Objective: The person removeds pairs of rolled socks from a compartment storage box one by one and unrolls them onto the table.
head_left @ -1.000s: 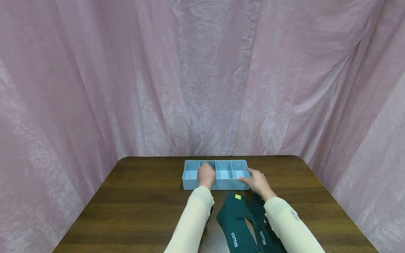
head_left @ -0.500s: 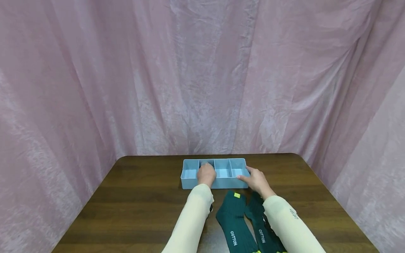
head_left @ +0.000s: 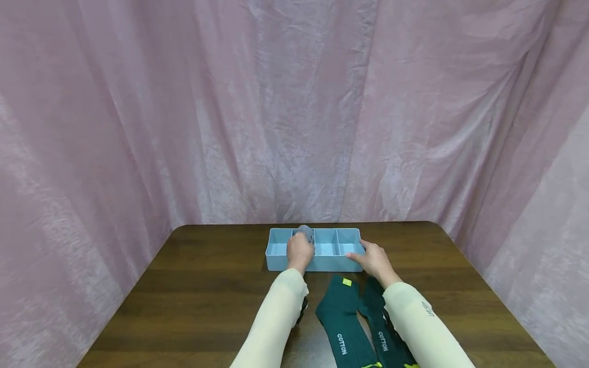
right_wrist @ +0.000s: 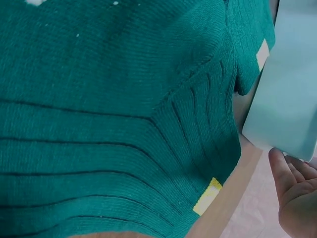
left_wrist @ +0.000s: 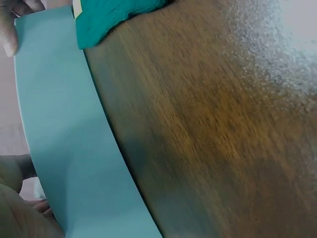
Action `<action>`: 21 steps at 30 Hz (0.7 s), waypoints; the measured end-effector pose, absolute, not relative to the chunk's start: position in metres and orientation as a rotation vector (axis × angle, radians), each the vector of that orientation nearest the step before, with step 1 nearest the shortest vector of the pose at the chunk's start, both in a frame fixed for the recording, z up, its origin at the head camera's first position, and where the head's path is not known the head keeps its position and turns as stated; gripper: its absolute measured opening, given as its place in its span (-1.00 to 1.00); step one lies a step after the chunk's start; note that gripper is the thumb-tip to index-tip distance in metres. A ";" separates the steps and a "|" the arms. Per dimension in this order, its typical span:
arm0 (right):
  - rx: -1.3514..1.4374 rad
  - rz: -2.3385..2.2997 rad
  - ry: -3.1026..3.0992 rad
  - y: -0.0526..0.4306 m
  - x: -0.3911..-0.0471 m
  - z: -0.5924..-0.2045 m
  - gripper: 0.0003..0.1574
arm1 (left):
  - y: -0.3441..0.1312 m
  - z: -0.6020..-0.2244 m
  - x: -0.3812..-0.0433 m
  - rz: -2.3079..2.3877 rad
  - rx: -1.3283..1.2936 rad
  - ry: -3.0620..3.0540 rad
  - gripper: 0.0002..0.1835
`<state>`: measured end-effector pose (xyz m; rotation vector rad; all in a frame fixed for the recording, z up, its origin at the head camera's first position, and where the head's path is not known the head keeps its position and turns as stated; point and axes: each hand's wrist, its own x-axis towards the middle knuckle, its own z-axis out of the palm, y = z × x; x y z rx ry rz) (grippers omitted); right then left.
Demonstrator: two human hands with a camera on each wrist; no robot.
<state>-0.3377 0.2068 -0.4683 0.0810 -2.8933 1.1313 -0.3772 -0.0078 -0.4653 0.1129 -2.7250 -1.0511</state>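
A light blue divided storage box (head_left: pixel 331 263) stands near the table's far edge, its compartments in a row. My left hand (head_left: pixel 300 251) is at the second compartment from the left, holding a grey rounded bundle (head_left: pixel 306 232) that shows above its knuckles and over the box's back rim. What kind of thing the bundle is, I cannot tell. My right hand (head_left: pixel 375 261) grips the box's right end, thumb over the front rim and fingers along the side. In the left wrist view, the front wall (left_wrist: pixel 64 114) hides part of the left hand (left_wrist: pixel 25 213).
Two dark green ribbed socks (head_left: pixel 342 322) marked COTTON, with yellow tags, lie on the brown wooden table (head_left: pixel 198 306) in front of the box. The right sleeve (head_left: pixel 425 327) partly covers one. A pink curtain (head_left: pixel 294 112) hangs behind the table.
The grey bundle has risen out of the compartment into sight above my left hand, which has lifted slightly. My right hand keeps its hold on the box's end.
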 end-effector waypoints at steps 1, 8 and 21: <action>0.082 1.124 -2.894 0.207 -0.338 -0.469 -0.05 | -0.009 -0.465 -0.377 -1.068 0.107 -2.698 -0.92; 0.090 1.114 -2.895 0.207 -0.342 -0.468 -0.07 | -0.016 -0.452 -0.380 -1.184 0.055 -2.613 -0.54; 0.103 1.135 -2.917 0.207 -0.350 -0.464 -0.06 | -0.036 -0.428 -0.385 -1.332 -0.059 -2.558 -0.44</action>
